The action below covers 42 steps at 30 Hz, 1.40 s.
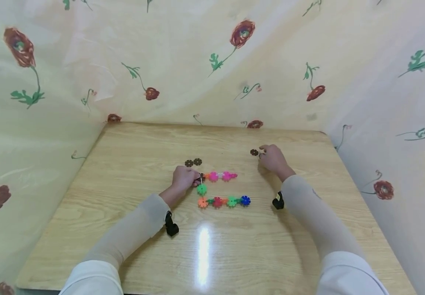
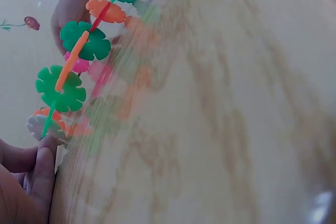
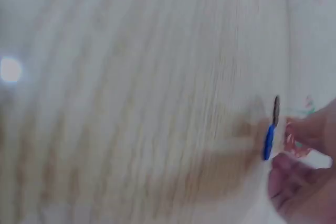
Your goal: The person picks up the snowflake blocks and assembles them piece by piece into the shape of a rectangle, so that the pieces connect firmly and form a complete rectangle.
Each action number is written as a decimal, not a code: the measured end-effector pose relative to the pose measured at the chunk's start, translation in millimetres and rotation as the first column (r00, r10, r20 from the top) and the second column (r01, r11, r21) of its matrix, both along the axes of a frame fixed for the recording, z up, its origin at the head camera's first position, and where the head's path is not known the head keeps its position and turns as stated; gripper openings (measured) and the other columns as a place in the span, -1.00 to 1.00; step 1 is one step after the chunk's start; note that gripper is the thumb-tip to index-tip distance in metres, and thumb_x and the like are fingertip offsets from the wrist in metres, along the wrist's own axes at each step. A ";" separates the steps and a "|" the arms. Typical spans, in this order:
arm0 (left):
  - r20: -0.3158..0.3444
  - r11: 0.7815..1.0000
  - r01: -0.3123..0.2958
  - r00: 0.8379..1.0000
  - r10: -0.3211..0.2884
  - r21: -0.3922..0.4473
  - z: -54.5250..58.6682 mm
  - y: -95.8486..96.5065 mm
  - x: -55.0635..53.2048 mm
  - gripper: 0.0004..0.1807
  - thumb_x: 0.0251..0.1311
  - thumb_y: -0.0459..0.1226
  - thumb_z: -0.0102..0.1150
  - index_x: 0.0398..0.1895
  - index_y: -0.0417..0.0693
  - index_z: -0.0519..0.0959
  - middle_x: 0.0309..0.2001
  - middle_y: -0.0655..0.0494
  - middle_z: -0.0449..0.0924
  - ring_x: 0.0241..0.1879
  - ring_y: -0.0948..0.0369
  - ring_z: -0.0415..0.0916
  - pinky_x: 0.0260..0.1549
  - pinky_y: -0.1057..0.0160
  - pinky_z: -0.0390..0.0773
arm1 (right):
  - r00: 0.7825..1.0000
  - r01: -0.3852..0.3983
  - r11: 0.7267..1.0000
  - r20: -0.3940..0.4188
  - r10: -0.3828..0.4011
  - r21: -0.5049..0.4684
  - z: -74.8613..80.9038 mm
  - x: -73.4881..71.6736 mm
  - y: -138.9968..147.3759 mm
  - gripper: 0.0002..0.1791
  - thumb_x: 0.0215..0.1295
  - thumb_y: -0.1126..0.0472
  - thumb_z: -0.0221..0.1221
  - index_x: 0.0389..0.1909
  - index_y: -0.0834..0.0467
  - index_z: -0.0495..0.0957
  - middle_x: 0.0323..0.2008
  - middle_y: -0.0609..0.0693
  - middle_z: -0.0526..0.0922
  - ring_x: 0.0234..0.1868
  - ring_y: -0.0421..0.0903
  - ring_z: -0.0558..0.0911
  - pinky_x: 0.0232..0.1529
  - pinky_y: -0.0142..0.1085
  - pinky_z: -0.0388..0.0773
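the linked flower-disc chain [image 1: 217, 202] is near the middle of the table [image 1: 142, 254], bent like a squared bracket whose gap faces the person's right. its longer row, nearer the person, has its axis running left to right across the table, from an orange disc [image 1: 203, 202] at the left corner to a blue disc [image 1: 245, 200] at the right end. a shorter row, farther off, runs nearly parallel and points right too, with pink discs [image 1: 226, 176] toward its tip. a short side holding a green disc [image 1: 202, 189] joins the two at the left, its axis pointing away from the person. discs lying flat alternate with discs on edge.

the left hand [image 1: 185, 179] has its grip pinched on the chain at the far left corner, fingertips touching it there. two brown discs [image 1: 193, 162] lie side by side on the table just beyond this hand.

the right hand [image 1: 273, 159] is well to the right of the chain, bent fingers at a blue piece [image 3: 268, 142] seen on edge. a single brown disc [image 1: 254, 152] is just left of those fingertips, lined up end to end with the blue piece. whether the right grip closes on that piece, i cannot tell.
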State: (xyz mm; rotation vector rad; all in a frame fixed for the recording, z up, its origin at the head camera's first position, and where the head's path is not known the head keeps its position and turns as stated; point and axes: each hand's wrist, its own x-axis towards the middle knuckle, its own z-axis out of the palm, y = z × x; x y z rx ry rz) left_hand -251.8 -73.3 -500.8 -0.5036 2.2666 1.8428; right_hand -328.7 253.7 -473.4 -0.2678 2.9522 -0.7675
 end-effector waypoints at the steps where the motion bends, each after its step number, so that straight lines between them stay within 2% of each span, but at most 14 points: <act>1: 0.005 1.000 -0.002 1.000 0.002 -0.001 -0.4 0.0 0.2 -0.86 0.26 -0.48 0.20 -0.26 -0.31 0.74 -0.44 -0.10 0.72 -0.63 0.26 0.61 -0.64 0.41 0.63 | 1.000 0.003 0.999 0.021 -0.004 0.038 -2.3 -1.8 3.2 -0.56 0.44 0.32 -0.02 0.27 0.40 0.46 0.21 0.45 0.42 0.02 0.34 0.50 0.07 0.14 0.53; 5: 0.008 1.000 0.014 1.000 -0.014 0.004 -2.1 -0.1 1.1 -0.85 0.27 -0.48 0.18 -0.24 -0.31 0.75 -0.45 -0.09 0.73 -0.62 0.27 0.61 -0.63 0.41 0.64 | 0.998 -0.022 0.992 0.062 0.014 0.121 -9.2 -4.4 10.1 -0.59 0.43 0.33 0.00 0.22 0.44 0.48 0.18 0.49 0.38 0.13 0.30 0.43 0.16 0.13 0.49; 6: 0.007 1.000 0.018 1.000 -0.018 0.007 -2.4 -0.2 1.2 -0.85 0.26 -0.48 0.18 -0.24 -0.31 0.75 -0.45 -0.09 0.73 -0.62 0.27 0.61 -0.63 0.41 0.64 | 0.998 -0.021 0.993 0.067 0.013 0.113 -9.6 -4.2 10.5 -0.60 0.43 0.33 0.02 0.19 0.44 0.50 0.14 0.48 0.40 0.08 0.28 0.46 0.10 0.11 0.52; 11: -0.001 1.000 0.014 1.000 -0.014 0.018 -3.3 -1.4 1.7 -0.84 0.26 -0.48 0.18 -0.23 -0.31 0.74 -0.44 -0.10 0.73 -0.61 0.26 0.62 -0.62 0.40 0.65 | 0.994 -0.009 0.999 0.109 0.004 0.047 -4.4 0.1 11.1 -0.69 0.37 0.26 0.21 0.00 0.40 0.57 -0.03 0.32 0.60 -0.05 0.19 0.58 -0.04 0.00 0.59; 15: 0.008 1.000 0.011 1.000 -0.011 0.028 -4.1 -2.4 3.1 -0.84 0.26 -0.48 0.18 -0.23 -0.32 0.74 -0.42 -0.10 0.73 -0.60 0.25 0.63 -0.61 0.39 0.65 | 0.979 0.007 0.996 0.203 0.012 -0.094 -6.4 10.3 8.1 -0.79 0.39 0.25 0.25 -0.11 0.33 0.60 -0.20 0.17 0.67 -0.21 0.03 0.62 -0.23 -0.20 0.62; 17: 0.007 0.999 0.019 1.000 -0.020 0.030 -4.5 -2.9 3.5 -0.84 0.26 -0.48 0.17 -0.23 -0.33 0.74 -0.41 -0.10 0.73 -0.60 0.25 0.63 -0.60 0.39 0.66 | 0.962 0.031 0.974 0.271 0.032 -0.224 -8.6 18.2 3.8 -0.84 0.42 0.30 0.21 -0.12 0.34 0.59 -0.27 0.15 0.67 -0.30 -0.03 0.63 -0.31 -0.28 0.63; 20: -0.005 0.999 0.026 1.000 -0.026 0.031 -4.8 -3.6 3.0 -0.84 0.25 -0.49 0.17 -0.23 -0.34 0.74 -0.42 -0.11 0.73 -0.60 0.25 0.63 -0.60 0.38 0.66 | 0.929 0.071 0.914 0.360 0.085 -0.400 -11.3 30.4 -5.3 -0.84 0.47 0.36 0.12 -0.08 0.41 0.54 -0.33 0.15 0.66 -0.38 -0.07 0.64 -0.36 -0.31 0.67; 23: -0.008 0.999 0.024 1.000 -0.023 0.033 -4.6 -4.2 1.4 -0.84 0.23 -0.50 0.18 -0.23 -0.34 0.74 -0.44 -0.11 0.73 -0.61 0.25 0.62 -0.61 0.38 0.66 | 0.902 0.105 0.867 0.414 0.124 -0.487 -13.2 38.4 -15.1 -0.79 0.47 0.37 0.11 -0.02 0.45 0.53 -0.34 0.16 0.68 -0.41 -0.08 0.66 -0.36 -0.30 0.70; 26: -0.001 0.999 0.021 1.000 -0.021 0.034 -4.3 -4.5 -0.1 -0.84 0.24 -0.49 0.18 -0.23 -0.34 0.74 -0.44 -0.10 0.73 -0.61 0.25 0.62 -0.61 0.38 0.66 | 0.892 0.131 0.851 0.436 0.124 -0.509 -15.0 42.4 -22.3 -0.76 0.47 0.35 0.14 0.01 0.44 0.54 -0.34 0.15 0.70 -0.42 -0.10 0.67 -0.36 -0.31 0.70; 33: 0.001 0.998 0.034 0.999 -0.034 0.044 -5.8 -4.6 -0.8 -0.83 0.25 -0.49 0.16 -0.22 -0.34 0.74 -0.43 -0.10 0.73 -0.59 0.25 0.63 -0.59 0.38 0.66 | 0.883 0.171 0.838 0.458 0.103 -0.518 -15.2 50.2 -30.1 -0.70 0.48 0.33 0.13 0.10 0.44 0.53 -0.32 0.16 0.70 -0.41 -0.10 0.68 -0.35 -0.32 0.71; 42: -0.014 0.999 0.036 0.999 -0.035 0.041 -5.6 -3.7 -1.0 -0.84 0.26 -0.48 0.17 -0.24 -0.33 0.74 -0.44 -0.09 0.73 -0.60 0.25 0.63 -0.59 0.38 0.67 | 0.881 0.202 0.811 0.464 0.095 -0.548 -20.0 48.7 -33.1 -0.71 0.45 0.33 0.17 0.06 0.44 0.56 -0.38 0.12 0.72 -0.48 -0.14 0.67 -0.43 -0.36 0.69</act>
